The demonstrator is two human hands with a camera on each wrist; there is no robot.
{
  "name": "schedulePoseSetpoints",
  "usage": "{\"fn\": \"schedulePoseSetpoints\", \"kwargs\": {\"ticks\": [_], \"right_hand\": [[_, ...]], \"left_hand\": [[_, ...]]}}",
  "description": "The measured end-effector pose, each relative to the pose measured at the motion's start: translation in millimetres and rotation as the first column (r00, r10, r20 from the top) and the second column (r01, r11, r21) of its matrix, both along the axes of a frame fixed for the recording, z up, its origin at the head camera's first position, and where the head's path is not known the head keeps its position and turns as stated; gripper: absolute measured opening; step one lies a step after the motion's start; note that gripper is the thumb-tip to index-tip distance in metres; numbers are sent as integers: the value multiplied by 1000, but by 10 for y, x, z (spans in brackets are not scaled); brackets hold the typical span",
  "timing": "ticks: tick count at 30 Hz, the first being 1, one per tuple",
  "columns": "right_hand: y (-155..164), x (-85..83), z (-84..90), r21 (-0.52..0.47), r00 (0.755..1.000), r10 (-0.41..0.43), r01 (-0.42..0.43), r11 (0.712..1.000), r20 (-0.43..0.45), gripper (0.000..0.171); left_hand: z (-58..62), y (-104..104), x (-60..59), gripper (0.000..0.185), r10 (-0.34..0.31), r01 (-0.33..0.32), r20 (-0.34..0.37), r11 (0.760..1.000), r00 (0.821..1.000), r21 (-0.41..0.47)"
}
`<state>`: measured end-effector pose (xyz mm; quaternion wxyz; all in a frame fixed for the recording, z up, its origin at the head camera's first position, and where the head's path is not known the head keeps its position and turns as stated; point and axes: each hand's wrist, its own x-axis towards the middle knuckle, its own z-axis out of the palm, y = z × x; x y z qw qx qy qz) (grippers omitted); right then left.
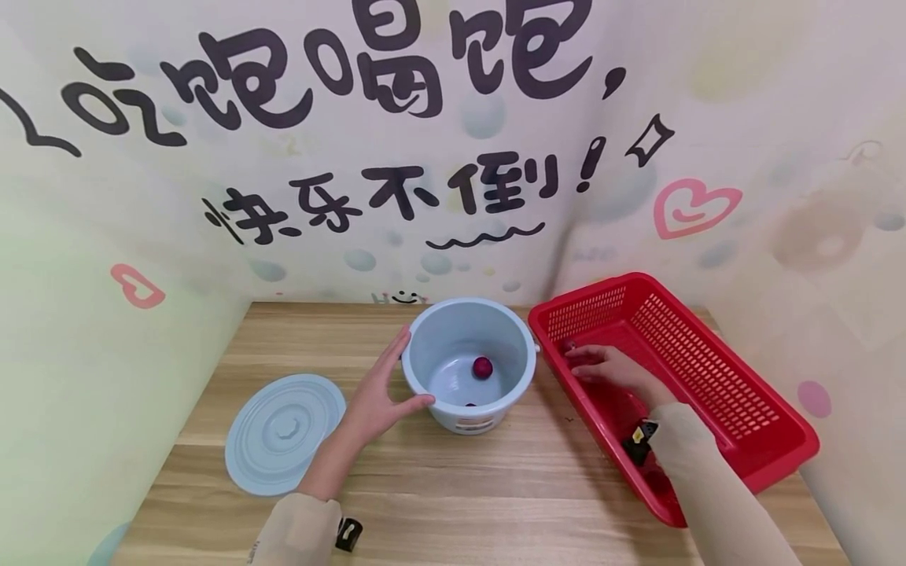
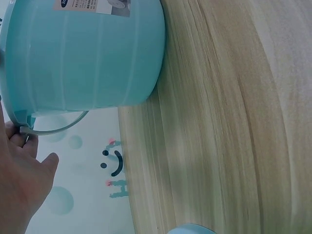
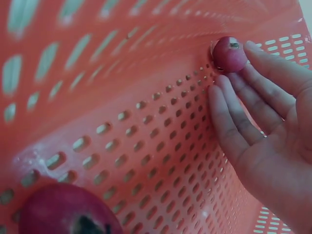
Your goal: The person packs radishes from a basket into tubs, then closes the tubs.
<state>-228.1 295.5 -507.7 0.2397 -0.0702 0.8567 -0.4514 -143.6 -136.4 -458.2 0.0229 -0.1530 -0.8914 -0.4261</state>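
The left hand (image 1: 378, 397) rests against the left outer wall of the light blue bucket (image 1: 469, 363); its fingers are straight and a little apart, with the thumb along the front wall. The bucket stands near the middle of the wooden table (image 1: 453, 479), closer to the back edge. Inside it, 1 dark red round fruit (image 1: 482, 367) lies on the bottom, and a 2nd one shows partly at the front wall.

The right hand (image 1: 610, 368) is inside the red basket (image 1: 715, 369), which lies along the right edge of the table. Its fingers are nearly straight and close together, and the fingertips (image 3: 253, 48) touch a small red fruit (image 3: 229, 53) in the basket's corner. Another red fruit (image 3: 68, 209) lies on the basket floor.

The round blue lid (image 1: 283, 432) lies flat near the left edge of the table.
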Motion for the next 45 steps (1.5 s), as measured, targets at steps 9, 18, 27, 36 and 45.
{"fn": "schedulePoseSetpoints", "kwargs": {"ticks": [9, 18, 27, 36, 45], "right_hand": [[-17, -6, -25, -14, 999, -49, 49, 999, 9, 51], [-21, -29, -32, 3, 997, -63, 63, 998, 34, 55], [-14, -39, -59, -33, 997, -65, 66, 997, 33, 43], [-30, -32, -73, -57, 995, -95, 96, 994, 29, 32], [-41, -15, -51, -46, 996, -92, 92, 995, 12, 32]], "left_hand": [[-9, 3, -2, 104, -4, 4, -12, 1000, 1000, 4], [-4, 1, 3, 103, -4, 5, -27, 1000, 1000, 16], [-12, 6, -4, 103, -6, 7, -17, 1000, 1000, 20], [-14, 11, -5, 103, -6, 7, -29, 1000, 1000, 23], [-26, 4, -5, 103, -5, 5, -33, 1000, 999, 14]]}}
